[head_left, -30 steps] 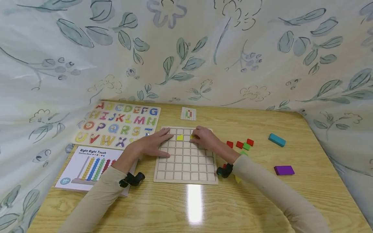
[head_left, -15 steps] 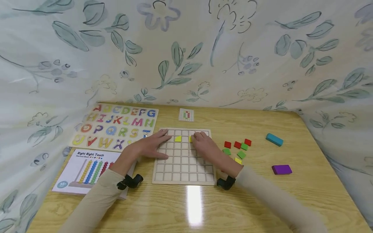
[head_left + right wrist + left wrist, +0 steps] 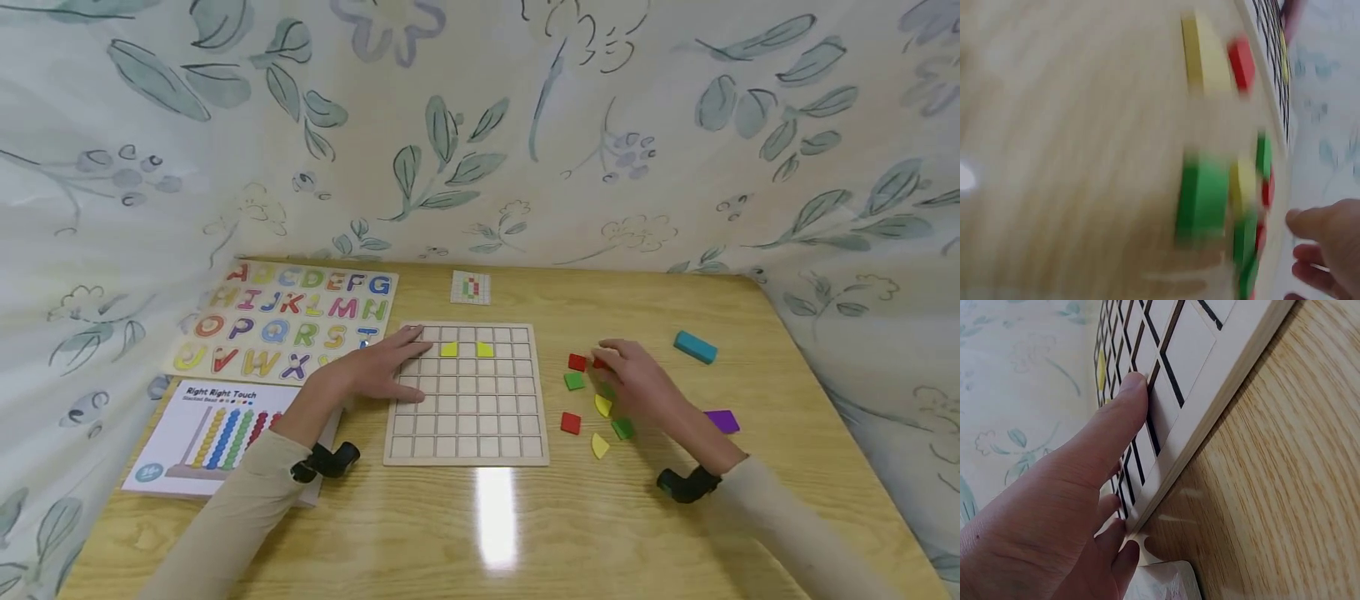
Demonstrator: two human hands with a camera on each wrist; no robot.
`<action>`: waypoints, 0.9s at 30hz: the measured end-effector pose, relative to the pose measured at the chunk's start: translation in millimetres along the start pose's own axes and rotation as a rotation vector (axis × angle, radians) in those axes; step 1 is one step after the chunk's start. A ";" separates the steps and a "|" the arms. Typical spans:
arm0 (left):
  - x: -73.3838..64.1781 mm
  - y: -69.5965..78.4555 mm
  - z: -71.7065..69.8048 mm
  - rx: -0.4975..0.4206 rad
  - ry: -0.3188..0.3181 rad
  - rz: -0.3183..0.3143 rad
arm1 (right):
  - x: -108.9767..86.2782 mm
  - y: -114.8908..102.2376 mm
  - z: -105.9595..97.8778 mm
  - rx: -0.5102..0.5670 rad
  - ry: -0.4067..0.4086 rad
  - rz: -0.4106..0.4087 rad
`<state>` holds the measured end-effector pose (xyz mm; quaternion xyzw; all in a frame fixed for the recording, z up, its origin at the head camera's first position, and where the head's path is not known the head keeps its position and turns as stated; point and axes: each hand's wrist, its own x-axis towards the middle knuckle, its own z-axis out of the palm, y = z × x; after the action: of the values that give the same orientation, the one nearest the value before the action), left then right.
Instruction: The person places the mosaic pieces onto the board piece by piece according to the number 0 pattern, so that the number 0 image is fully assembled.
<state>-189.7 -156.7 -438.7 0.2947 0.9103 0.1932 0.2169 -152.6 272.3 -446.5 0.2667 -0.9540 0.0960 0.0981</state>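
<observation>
My left hand [image 3: 378,364] rests with spread fingers on the left edge of a wooden grid board [image 3: 467,458]; its thumb lies on the squares in the left wrist view. Two yellow tiles sit in the board's upper part, a left one [image 3: 449,349] and a right one [image 3: 485,349]. To the right of the board, my right hand [image 3: 637,379] is over a loose group of tiles, its fingertips at a red tile [image 3: 598,363]. In the blurred right wrist view the fingers look loosely bent, with nothing seen between them. The hand hides part of the group.
Around the right hand lie a red tile [image 3: 571,423], a green tile [image 3: 574,381] and a yellow quarter-round tile [image 3: 600,446]. Farther right are a blue block [image 3: 695,347] and a purple block [image 3: 723,422]. A pattern card [image 3: 471,288], alphabet board [image 3: 258,325] and white box [image 3: 168,433] lie behind and left.
My right hand has let go of the right yellow tile on the board and moved right to the loose tiles. The left hand stays on the board's edge.
</observation>
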 end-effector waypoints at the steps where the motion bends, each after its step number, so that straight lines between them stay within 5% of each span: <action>1: -0.3 0.2 0.1 0.003 0.003 -0.001 | -2.2 8.5 -3.8 0.036 -0.004 0.020; 9: -2.0 -0.3 0.6 0.004 0.016 -0.001 | -10.7 58.0 -10.3 0.181 0.066 0.029; 27: -1.0 3.3 1.3 -0.008 0.014 -0.007 | -13.6 73.6 -3.6 0.305 -0.046 0.125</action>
<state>-186.8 -154.5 -437.9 0.2893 0.9121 0.1982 0.2126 -179.5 341.6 -455.9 0.2206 -0.9451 0.2396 0.0283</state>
